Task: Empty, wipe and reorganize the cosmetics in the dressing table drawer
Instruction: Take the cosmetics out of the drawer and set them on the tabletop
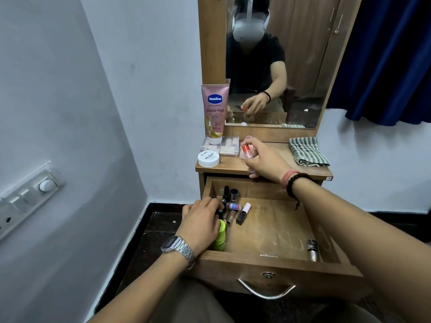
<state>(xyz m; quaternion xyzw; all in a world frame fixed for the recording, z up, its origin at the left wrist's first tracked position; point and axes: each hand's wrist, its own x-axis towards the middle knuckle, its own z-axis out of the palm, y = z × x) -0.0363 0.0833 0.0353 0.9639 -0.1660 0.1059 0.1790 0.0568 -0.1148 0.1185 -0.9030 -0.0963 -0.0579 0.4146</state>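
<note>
Emptying stage, partly complete. The drawer [275,262] of the dressing table [263,165] stands pulled fully out. On the tabletop, at its left rear corner, stand a pink lotion tube [215,113], a clear compartment box [229,146] and a white round jar [208,159]; judged from this, several cosmetics are already out. The right hand [263,159] grasps a small bottle with a red band [246,151] over the middle of the tabletop, near its rear edge, apparently setting it down. The left hand [200,223] reaches into the drawer's left side, fingers curled over a dark bottle [220,207] in a cluster of nail polish bottles [235,208] along the left wall; whether it has a firm hold cannot be told. A green tube [220,236] lies partly under this hand at the front left corner, and a silver-and-black tube [313,250] lies at the front right corner. The rest of the drawer floor is bare and dusty. A striped cloth [307,151] rests folded at the tabletop's right rear corner, so wiping and reorganizing appear not yet begun.

Hidden or unclear: the left palm covers part of the cluster, so its count is uncertain; small labels are unreadable; another item behind the right hand's fingers is mostly screened.
</note>
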